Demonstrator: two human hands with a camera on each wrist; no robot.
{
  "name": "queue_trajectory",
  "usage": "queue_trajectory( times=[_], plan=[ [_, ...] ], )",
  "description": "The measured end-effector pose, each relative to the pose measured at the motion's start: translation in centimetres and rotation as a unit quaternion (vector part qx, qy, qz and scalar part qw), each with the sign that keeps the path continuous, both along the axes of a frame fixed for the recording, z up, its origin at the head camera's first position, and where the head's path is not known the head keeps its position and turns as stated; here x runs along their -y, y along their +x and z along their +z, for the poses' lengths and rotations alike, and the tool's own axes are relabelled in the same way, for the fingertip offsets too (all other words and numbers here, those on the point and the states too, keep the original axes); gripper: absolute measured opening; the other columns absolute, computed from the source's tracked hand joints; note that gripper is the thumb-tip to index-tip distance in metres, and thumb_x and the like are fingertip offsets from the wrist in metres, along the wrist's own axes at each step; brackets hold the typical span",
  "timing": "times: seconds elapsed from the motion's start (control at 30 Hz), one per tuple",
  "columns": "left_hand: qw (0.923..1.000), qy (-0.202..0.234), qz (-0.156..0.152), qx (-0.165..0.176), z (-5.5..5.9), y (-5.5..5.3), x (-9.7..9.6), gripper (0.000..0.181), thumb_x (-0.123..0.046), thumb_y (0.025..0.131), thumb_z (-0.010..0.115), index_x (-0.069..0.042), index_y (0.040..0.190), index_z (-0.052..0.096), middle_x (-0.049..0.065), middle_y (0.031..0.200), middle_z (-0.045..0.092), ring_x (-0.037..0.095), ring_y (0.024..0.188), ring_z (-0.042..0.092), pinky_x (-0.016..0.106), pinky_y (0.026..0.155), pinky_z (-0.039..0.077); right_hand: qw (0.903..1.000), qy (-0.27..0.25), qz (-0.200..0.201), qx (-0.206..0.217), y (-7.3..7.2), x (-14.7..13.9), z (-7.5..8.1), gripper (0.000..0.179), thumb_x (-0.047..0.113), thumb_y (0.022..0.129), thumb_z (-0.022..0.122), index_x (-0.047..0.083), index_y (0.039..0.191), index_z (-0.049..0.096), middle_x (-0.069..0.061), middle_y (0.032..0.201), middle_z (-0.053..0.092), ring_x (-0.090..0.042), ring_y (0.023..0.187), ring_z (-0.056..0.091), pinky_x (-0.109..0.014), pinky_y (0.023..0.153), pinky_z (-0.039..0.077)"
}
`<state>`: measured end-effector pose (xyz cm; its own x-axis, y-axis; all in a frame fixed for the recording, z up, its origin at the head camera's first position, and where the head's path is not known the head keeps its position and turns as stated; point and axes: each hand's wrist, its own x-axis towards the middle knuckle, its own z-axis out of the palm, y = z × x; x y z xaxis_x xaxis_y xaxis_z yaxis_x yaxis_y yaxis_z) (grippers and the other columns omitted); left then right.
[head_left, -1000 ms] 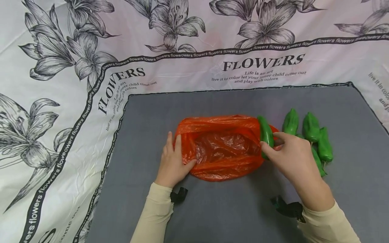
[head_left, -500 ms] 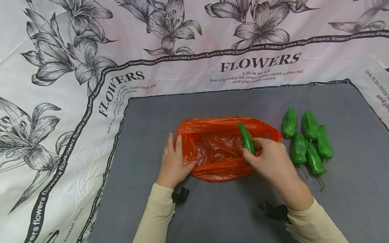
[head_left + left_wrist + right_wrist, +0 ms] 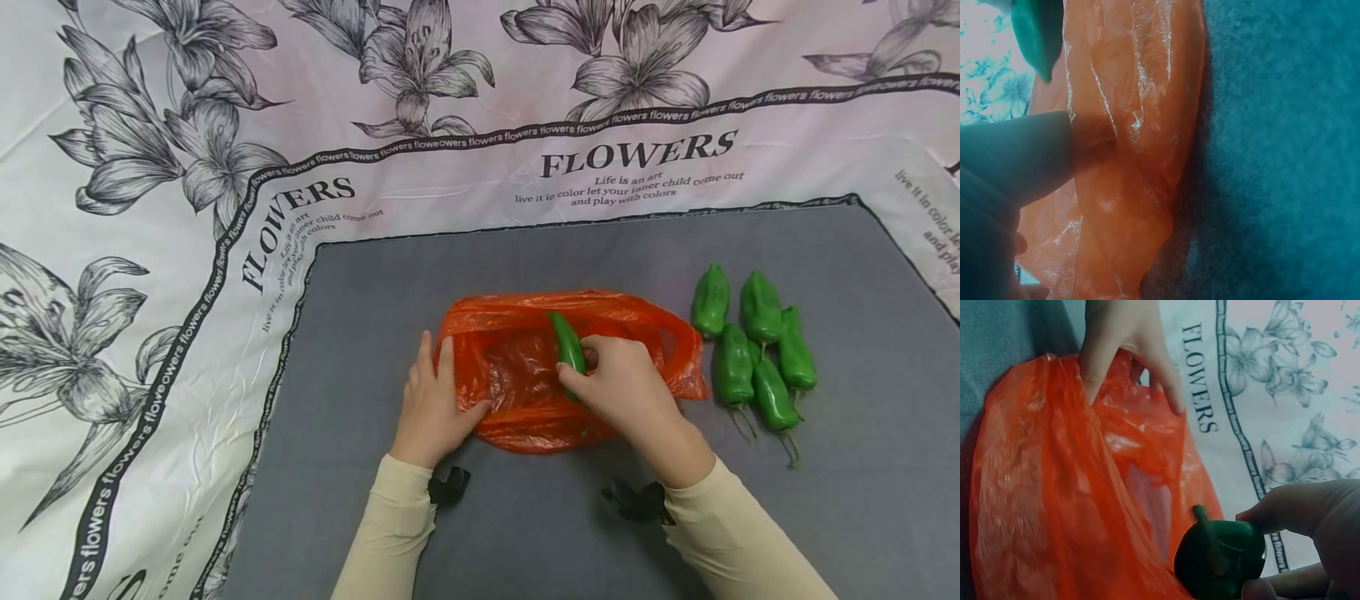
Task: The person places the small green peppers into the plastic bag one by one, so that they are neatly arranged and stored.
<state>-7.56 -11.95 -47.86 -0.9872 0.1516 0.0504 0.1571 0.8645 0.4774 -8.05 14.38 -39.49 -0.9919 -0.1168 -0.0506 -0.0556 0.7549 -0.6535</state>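
An orange plastic bag (image 3: 525, 437) lies with its mouth spread upward. My left hand (image 3: 437, 412) rests at the bag's left end, fingers straight and spread; in the left wrist view its thumb (image 3: 1035, 153) reaches behind the bag's thin film, inside the mouth. Over the opening, my right hand (image 3: 618, 379) pinches a green pepper (image 3: 567, 346) between thumb and fingers. Seen from the right wrist, the pepper (image 3: 1219, 562) shows its stem end, close to the bag's rim. The pepper's lower part is partly hidden by the right hand in the head view.
Several more green peppers (image 3: 735, 367) lie in a cluster to the right of the bag, on a grey cloth surface (image 3: 525, 533). A white flower-printed border (image 3: 450, 179) surrounds the grey area. A bag handle loop (image 3: 693, 367) lies open between bag and peppers.
My right hand has carried the pepper leftward from the bag's right edge to above its opening. The right handle loop has come into view. My left hand has stayed at the bag's left end.
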Motion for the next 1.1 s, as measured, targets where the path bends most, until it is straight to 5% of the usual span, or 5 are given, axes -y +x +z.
queue_trajectory(
  times=[0.57, 1.1],
  plan=[
    [0.9987, -0.006, -0.019, -0.047, -0.3, 0.2, -0.1, 0.114, -0.041, 0.084, 0.088, -0.006, 0.168, 0.019, 0.029, 0.168, 0.021, 0.051, 0.137, 0.041, 0.066, 0.106, 0.042, 0.9982, -0.025, 0.02, 0.051, -2.8, 5.8, -2.2, 0.023, 0.027, 0.093, 0.074, 0.005, 0.085, 0.068, -0.005, 0.063, 0.059, -0.017, 0.05, 0.054, -0.029, 0.048, 0.046],
    [0.9984, 0.001, -0.03, -0.049, -0.1, 0.2, -0.5, 0.117, -0.038, 0.081, 0.091, -0.007, 0.168, 0.02, 0.026, 0.169, 0.02, 0.05, 0.134, 0.043, 0.065, 0.103, 0.044, 0.9979, -0.02, 0.011, 0.06, -4.3, 7.5, -4.0, 0.028, 0.027, 0.097, 0.074, 0.003, 0.085, 0.065, -0.01, 0.068, 0.061, -0.021, 0.053, 0.056, -0.03, 0.048, 0.046]
  ],
)
